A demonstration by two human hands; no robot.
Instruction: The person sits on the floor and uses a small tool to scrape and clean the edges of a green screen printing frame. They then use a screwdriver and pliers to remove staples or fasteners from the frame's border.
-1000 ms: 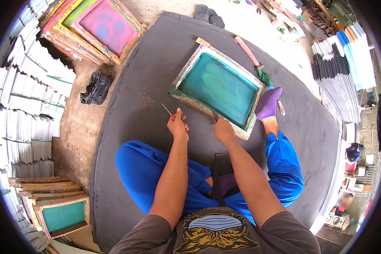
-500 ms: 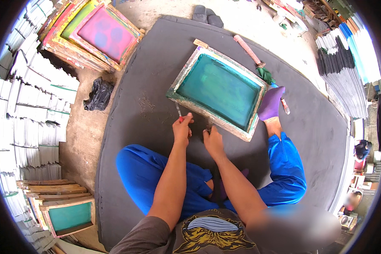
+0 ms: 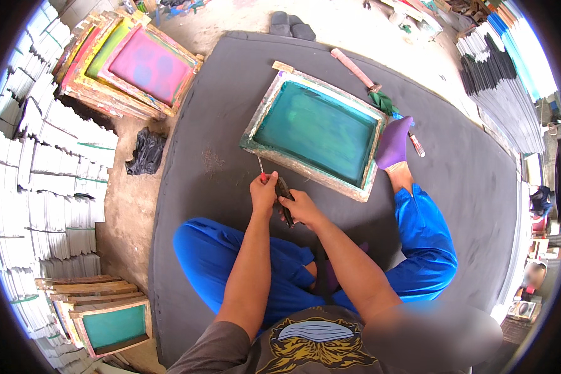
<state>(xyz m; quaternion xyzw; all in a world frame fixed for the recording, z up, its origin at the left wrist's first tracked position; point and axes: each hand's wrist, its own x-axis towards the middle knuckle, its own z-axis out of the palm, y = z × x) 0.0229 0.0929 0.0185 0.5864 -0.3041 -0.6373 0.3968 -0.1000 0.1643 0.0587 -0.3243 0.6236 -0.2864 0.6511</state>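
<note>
Here, seated on a dark mat (image 3: 206, 124), wooden frame (image 3: 315, 132) with its green mesh laid flat just beyond the knees — within easy reach. Left hand (image 3: 263, 193) closed on a thin screwdriver (image 3: 261, 169) at the frame's near edge; right hand (image 3: 300, 207) clamped on a dark tool (image 3: 284, 198) — close together.

Teal screen frame (image 3: 318, 131) (pale wooden border) on a dark grey mat (image 3: 218, 81); blue trousers (image 3: 427, 243), purple sock (image 3: 393, 142).

Dark grey mat (image 3: 218, 112) on floor — bears teal-meshed wooden frame (image 3: 315, 134), pink-handled tool (image 3: 354, 68), perhaps hammer.
</note>
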